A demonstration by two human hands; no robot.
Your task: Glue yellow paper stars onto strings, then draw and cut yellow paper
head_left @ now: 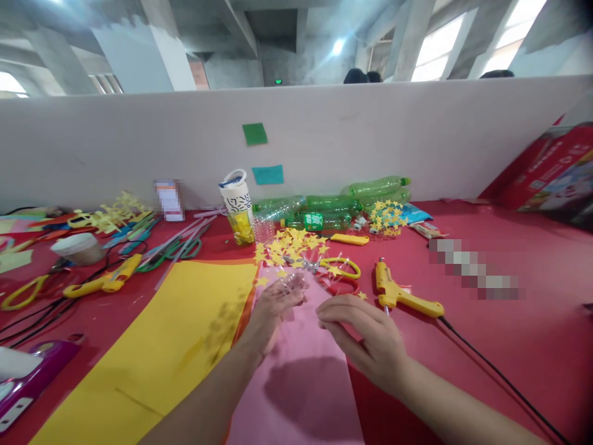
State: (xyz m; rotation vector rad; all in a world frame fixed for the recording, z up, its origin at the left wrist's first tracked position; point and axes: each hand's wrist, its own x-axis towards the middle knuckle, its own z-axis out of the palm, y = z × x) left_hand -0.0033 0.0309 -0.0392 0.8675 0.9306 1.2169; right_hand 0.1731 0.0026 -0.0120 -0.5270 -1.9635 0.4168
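My left hand is closed around a clear plastic piece whose thin see-through strips fan outward. Yellow paper stars cluster at and behind the ends of these strips; which are attached I cannot tell. To its right, my right hand is held with fingers bent and thumb and fingertips together; whatever they pinch is too small to make out. Both hands are above a pink sheet. Just beyond them lie scissors with one yellow and one red handle, partly hidden by the stars.
A yellow glue gun lies on the right, its cord trailing forward. Another glue gun rests left of a yellow sheet. Green bottles, a white cup and a star-covered piece stand before the partition.
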